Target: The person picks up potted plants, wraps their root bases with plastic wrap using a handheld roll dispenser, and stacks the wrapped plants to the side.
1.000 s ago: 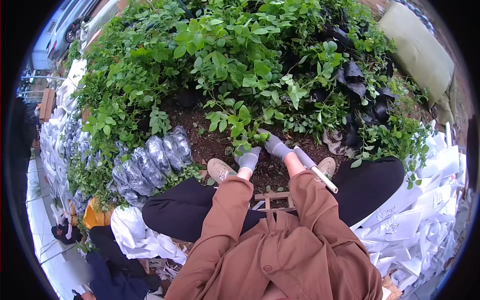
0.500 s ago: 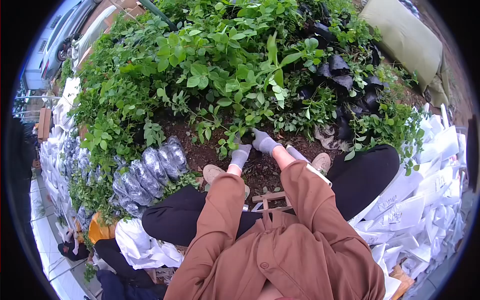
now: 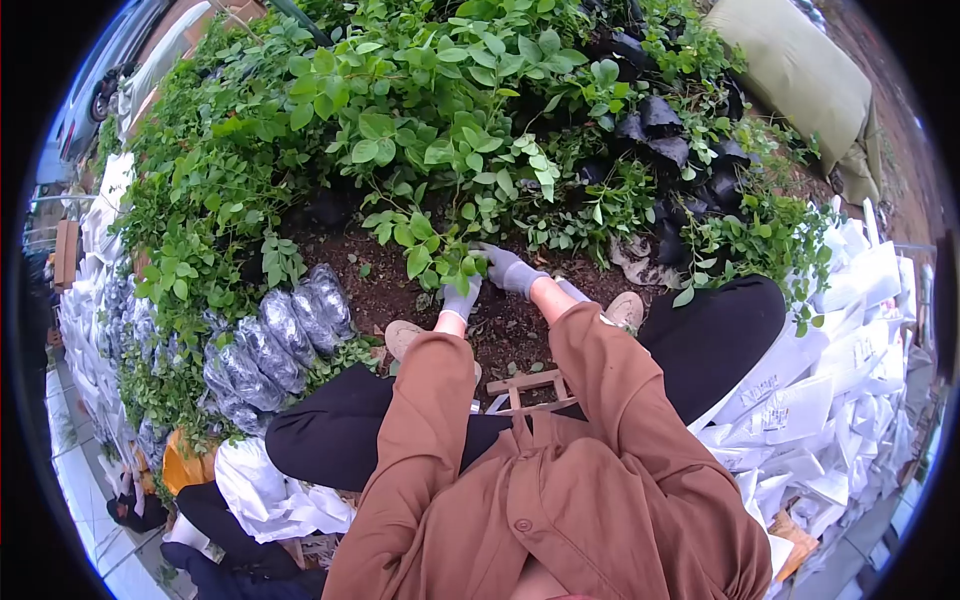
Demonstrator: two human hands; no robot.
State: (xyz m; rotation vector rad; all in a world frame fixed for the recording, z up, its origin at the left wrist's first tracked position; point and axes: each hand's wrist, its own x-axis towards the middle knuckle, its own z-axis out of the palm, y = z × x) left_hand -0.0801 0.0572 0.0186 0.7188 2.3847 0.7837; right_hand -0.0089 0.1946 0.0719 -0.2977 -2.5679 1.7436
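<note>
Working at a leafy sprig (image 3: 422, 257) on the greenery's (image 3: 375, 138) near edge with left hand (image 3: 459, 299) and right hand (image 3: 512, 272), too leaf-hidden to tell closure or hold, likely needing gentleness.

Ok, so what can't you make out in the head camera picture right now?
All in the head view:
- Left hand: fingertips hidden by the leafy sprig, so its grip is unclear.
- Right hand: fingertips overlap the leaves; I can't tell whether they pinch anything.
- White packaging at right: printing too small to read.
- Person at lower left: cut off by the bottom edge.
</note>
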